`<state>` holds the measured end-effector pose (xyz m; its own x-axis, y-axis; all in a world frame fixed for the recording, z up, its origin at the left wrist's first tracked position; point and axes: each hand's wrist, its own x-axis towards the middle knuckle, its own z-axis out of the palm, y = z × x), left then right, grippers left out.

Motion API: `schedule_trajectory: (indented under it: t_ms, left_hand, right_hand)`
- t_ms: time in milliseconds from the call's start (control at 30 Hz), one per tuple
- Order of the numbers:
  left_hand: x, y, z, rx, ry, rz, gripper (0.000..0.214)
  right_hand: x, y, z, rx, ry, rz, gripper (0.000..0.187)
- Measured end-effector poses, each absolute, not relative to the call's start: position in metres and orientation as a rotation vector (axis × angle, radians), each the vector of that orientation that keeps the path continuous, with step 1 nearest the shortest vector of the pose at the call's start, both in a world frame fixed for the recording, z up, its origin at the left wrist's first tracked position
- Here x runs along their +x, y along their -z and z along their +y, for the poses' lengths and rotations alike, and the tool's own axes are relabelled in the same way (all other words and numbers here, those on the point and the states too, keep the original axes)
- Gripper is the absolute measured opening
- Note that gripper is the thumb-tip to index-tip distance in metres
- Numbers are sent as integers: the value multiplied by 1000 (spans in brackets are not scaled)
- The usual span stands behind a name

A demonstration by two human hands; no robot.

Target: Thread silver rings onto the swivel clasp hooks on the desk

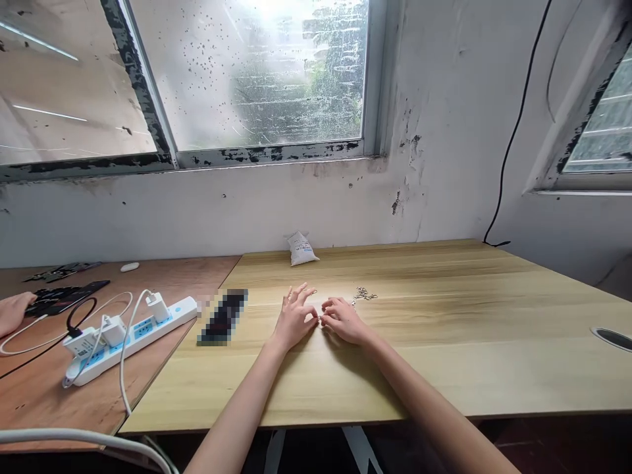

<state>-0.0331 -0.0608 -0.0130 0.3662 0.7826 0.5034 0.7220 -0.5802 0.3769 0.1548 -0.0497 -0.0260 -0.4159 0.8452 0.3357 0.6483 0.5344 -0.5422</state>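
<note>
My left hand point(296, 317) rests on the light wooden table with thumb and index finger pinched together, the other fingers raised and spread. Close by on its right, my right hand point(342, 320) is also closed in a pinch, its fingers curled. Between the two pinches shows a small shiny metal piece point(320, 318), mostly covered by the fingertips; its exact kind is too small to make out. Just beyond my right hand lies a little heap of metal chain point(365, 293), with a bit of it trailing down toward the knuckles.
A white packet point(301, 249) sits against the wall. Left of my hands lies a dark pixelated rectangle point(223, 318). A white power strip point(133, 339) with plugs and cables is on the reddish table, where another person's hand point(14, 313) touches dark devices. A round grommet point(613, 339) is at right.
</note>
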Motion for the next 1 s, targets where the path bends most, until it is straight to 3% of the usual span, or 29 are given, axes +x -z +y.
schedule_trajectory:
  t_ms: [67, 200, 333, 567, 700, 867, 1000]
  left_hand:
    - [-37, 16, -53, 2491, -1018, 1521, 4]
    - [-46, 25, -33, 2428, -999, 1717, 20]
    - [-49, 29, -23, 2448, -981, 1742, 11]
    - [-54, 25, -20, 2500, -936, 1710, 14]
    - [-54, 25, -18, 2515, -930, 1681, 31]
    - [-54, 25, -21, 2490, -965, 1612, 29]
    - [-51, 26, -29, 2426, -1027, 1529, 14]
  right_hand:
    - [152, 26, -41, -1259, -404, -2161, 27]
    - [160, 26, -23, -1361, -266, -2075, 29]
    - [201, 22, -18, -1417, -127, -2044, 27]
    - [245, 17, -37, -1354, -8, -2233, 27]
    - [232, 15, -46, -1255, 53, -2407, 21]
    - [216, 13, -41, -1264, 74, -2495, 29]
    - [206, 15, -32, -1308, -18, -2524, 16]
